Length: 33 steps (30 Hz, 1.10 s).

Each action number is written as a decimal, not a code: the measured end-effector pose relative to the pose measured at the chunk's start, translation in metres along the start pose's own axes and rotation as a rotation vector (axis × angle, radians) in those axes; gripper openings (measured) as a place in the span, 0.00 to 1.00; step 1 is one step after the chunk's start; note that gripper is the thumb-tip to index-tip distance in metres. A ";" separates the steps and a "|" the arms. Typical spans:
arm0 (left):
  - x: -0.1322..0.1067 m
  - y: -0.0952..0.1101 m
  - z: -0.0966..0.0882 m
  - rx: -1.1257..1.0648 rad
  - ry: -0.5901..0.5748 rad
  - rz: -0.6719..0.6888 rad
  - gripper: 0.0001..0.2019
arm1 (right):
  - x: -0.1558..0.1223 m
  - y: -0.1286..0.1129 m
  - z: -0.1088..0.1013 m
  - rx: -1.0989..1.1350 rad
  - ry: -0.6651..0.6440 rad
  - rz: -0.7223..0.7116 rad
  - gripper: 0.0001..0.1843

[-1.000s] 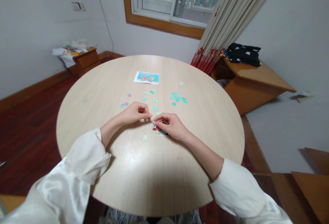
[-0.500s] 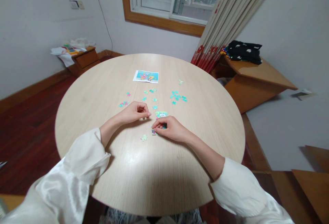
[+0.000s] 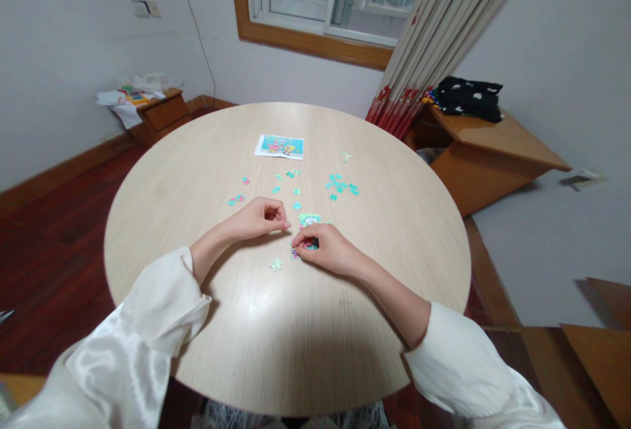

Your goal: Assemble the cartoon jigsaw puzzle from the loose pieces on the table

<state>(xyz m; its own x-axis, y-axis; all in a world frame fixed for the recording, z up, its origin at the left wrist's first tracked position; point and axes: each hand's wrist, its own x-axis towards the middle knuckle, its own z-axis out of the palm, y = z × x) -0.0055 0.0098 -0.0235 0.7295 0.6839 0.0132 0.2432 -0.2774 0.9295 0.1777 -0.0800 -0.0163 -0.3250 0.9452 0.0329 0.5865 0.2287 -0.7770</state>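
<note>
My right hand point(image 3: 328, 248) pinches a small, dark multicoloured jigsaw piece point(image 3: 294, 254) at the lower left of a joined puzzle section point(image 3: 309, 219). Its fingers cover part of that section. Just left of the section, my left hand point(image 3: 260, 217) hovers low over the table with thumb and forefinger pressed together; whether a piece sits between them I cannot make out. A pale green jigsaw piece point(image 3: 276, 264) lies nearer to me. Loose turquoise pieces point(image 3: 341, 185) are grouped to the right, and pink ones point(image 3: 236, 200) lie at left.
Everything lies on a round pale wooden table point(image 3: 256, 350). A printed cartoon picture point(image 3: 280, 146) rests toward its far side, with a faint piece point(image 3: 348, 156) to its right. A wooden cabinet with a black cloth point(image 3: 470, 98) stands beyond the right edge, near the curtain point(image 3: 444, 28).
Both hands have shifted very slightly toward me. The piece under my right fingertips now sits closer against the puzzle section, more of it covered. The other pieces stay put.
</note>
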 end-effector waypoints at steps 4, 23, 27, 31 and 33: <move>-0.003 0.004 0.004 0.060 -0.073 -0.015 0.13 | 0.000 0.000 0.000 -0.018 -0.010 0.003 0.09; -0.007 0.018 0.017 0.420 -0.198 0.093 0.16 | 0.001 0.005 -0.004 0.104 -0.059 0.003 0.04; -0.007 0.018 0.017 0.415 -0.204 0.092 0.17 | 0.001 0.007 -0.004 0.131 -0.064 -0.002 0.03; -0.008 0.018 0.018 0.457 -0.210 0.097 0.16 | 0.001 0.008 -0.003 0.112 -0.053 -0.002 0.04; -0.008 0.017 0.019 0.482 -0.213 0.103 0.15 | 0.001 0.007 -0.002 0.097 -0.049 -0.004 0.05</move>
<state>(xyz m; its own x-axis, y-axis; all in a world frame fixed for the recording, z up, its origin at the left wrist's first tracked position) 0.0047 -0.0133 -0.0143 0.8661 0.4992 -0.0263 0.3934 -0.6481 0.6521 0.1830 -0.0765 -0.0200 -0.3649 0.9310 0.0070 0.5114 0.2067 -0.8341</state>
